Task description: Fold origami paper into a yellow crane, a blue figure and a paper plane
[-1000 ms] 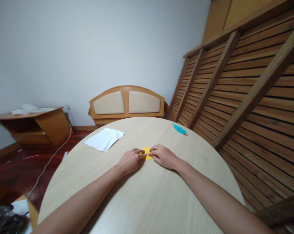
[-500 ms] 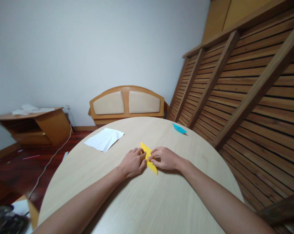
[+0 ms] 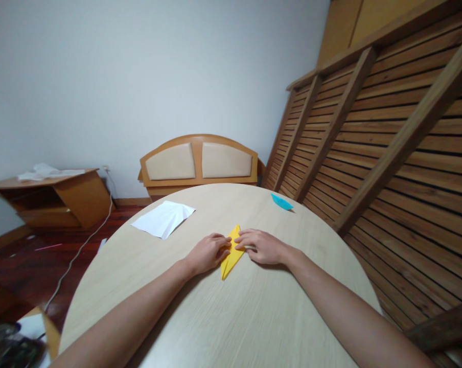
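Note:
A piece of yellow folded paper (image 3: 230,261), a narrow pointed shape with a crease along it, lies on the round table between my hands. Curled fingers of my left hand (image 3: 208,252) grip its left edge. From the other side, my right hand (image 3: 264,247) has its fingertips on the paper's upper right edge, with the thumb tucked beneath the fingers. The fingers cover parts of both edges.
On the pale round table (image 3: 231,327) a creased white sheet (image 3: 164,219) lies at the back left. A small blue folded paper (image 3: 281,202) sits at the back right. Wooden slats (image 3: 369,148) lean along the right side, and a headboard (image 3: 199,162) stands behind.
The yellow paper has turned: its far tip now points to the right and its near tip to the left. Both hands have shifted slightly and stay at its sides.

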`<state>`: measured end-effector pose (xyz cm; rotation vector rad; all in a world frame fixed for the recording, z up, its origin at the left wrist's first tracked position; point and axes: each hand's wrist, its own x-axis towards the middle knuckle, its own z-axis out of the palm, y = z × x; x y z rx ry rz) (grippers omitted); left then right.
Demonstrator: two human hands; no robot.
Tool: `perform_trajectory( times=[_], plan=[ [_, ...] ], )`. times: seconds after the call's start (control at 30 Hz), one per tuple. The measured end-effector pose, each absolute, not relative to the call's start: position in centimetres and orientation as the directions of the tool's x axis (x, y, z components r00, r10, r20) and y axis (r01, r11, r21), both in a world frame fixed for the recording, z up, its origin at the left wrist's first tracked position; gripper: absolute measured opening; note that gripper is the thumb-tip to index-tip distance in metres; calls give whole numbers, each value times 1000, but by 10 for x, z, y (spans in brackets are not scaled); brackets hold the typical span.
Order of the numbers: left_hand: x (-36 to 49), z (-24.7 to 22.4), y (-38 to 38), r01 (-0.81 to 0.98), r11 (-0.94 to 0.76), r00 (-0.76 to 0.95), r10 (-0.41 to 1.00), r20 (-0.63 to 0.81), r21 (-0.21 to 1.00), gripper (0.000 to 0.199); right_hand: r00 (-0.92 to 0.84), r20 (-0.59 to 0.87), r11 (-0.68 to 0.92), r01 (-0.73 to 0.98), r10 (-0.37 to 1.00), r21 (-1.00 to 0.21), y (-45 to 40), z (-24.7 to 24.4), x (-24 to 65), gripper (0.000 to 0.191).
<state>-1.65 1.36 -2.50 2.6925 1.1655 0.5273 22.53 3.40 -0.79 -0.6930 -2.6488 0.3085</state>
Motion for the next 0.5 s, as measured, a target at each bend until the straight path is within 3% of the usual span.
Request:
perform_trajectory(
  times=[0.23,0.5],
  plan=[
    [-20,-27,17,620,-739,666,674,320,265,31,-808,337,866,383,483,-321,34,-10,223,38],
    [-11,-13,4,630,-756,707,653,272,178,34,-809,312,851,386,498,-357,28,-2,221,34]
  ],
)
